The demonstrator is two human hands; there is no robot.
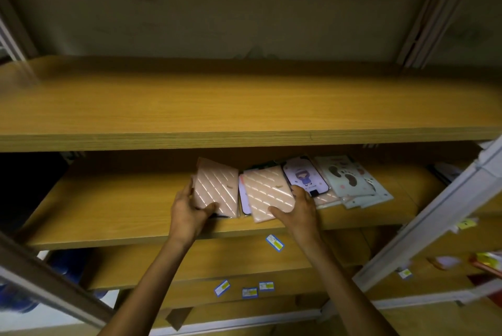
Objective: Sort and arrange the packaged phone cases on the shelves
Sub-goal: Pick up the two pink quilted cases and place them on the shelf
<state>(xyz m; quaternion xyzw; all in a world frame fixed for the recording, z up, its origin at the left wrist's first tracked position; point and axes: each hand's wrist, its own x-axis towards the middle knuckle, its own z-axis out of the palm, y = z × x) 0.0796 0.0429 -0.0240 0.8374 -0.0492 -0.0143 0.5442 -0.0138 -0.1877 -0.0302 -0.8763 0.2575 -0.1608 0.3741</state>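
Two pink quilted phone cases in clear packets lie on the middle wooden shelf [108, 216]. My left hand [187, 208] grips the left pink case [214, 186] at its lower left corner. My right hand [298, 210] holds the right pink case [266, 191], thumb on its front edge. That case lies over a white-edged packet. To the right sit a purple cartoon-girl case [304, 175] and a fanned pile of pale paw-print packets [350, 178].
A wide wooden shelf [244, 107] spans above with nothing on it. Lower shelves carry small blue-and-yellow labels [275, 242]. White metal uprights [434, 216] slant at right and lower left. More small items lie at the far right edge.
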